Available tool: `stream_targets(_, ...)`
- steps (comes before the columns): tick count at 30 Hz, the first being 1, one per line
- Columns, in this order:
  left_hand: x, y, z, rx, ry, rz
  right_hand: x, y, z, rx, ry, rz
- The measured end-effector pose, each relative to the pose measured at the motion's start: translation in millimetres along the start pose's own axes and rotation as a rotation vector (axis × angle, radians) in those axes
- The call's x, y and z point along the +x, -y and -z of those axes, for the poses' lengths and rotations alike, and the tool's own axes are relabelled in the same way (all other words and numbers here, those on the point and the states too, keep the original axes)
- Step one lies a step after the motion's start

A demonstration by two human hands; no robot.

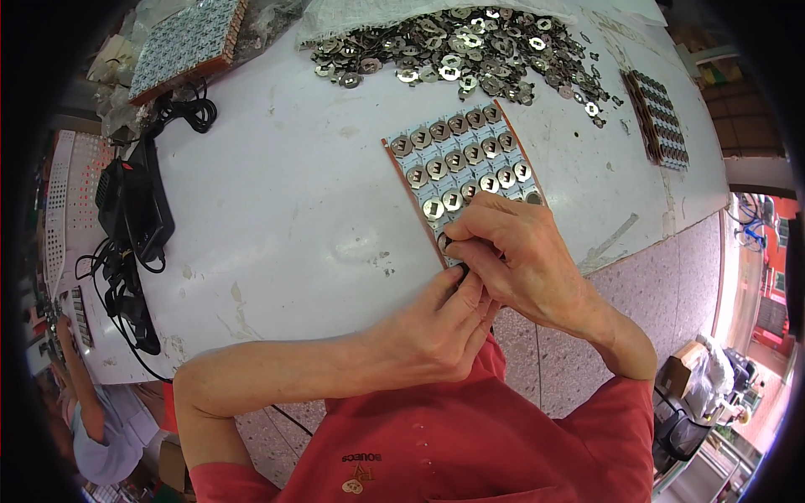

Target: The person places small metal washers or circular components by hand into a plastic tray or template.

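A light-blue circuit board panel (446, 146) with orange edges lies on the white table before me. Shiny round metal clips (454, 160) sit on it in rows. My right hand (530, 261) is over the panel's near part, thumb and forefinger pinched on a round metal clip (444, 241) near the left edge. My left hand (436, 327) is closed at the panel's near edge, just below the right hand. A small dark piece (461, 270) shows at its fingertips; its kind is hard to tell. Both hands hide the near rows.
A heap of loose metal clips (503, 50) spills from a white sack (369, 18) at the back. Stacked panels stand back left (189, 46), and another panel stack (658, 117) lies far right. A black power unit (130, 197) with cables is at left. Another person (105, 427) sits far left.
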State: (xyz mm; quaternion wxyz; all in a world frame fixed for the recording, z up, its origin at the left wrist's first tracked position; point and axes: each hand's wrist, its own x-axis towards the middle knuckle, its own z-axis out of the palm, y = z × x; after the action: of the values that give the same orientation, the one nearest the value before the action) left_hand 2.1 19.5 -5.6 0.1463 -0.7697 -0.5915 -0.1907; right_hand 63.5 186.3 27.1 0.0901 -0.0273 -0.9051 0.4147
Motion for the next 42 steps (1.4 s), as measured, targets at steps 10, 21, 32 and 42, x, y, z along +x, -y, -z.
stream_targets(10,1,-1,0,-0.03,-0.001,0.025,2,3,1,-0.052,0.005,0.017)
stream_targets(21,1,0,2,-0.004,-0.01,0.005,-7,6,-4,-0.052,-0.065,-0.077)
stream_targets(32,1,1,2,-0.01,0.003,0.0,-1,0,6,0.008,0.062,-0.049)
stream_targets(42,1,0,0,-0.02,-0.018,0.012,-8,5,-1,0.054,-0.07,-0.173)
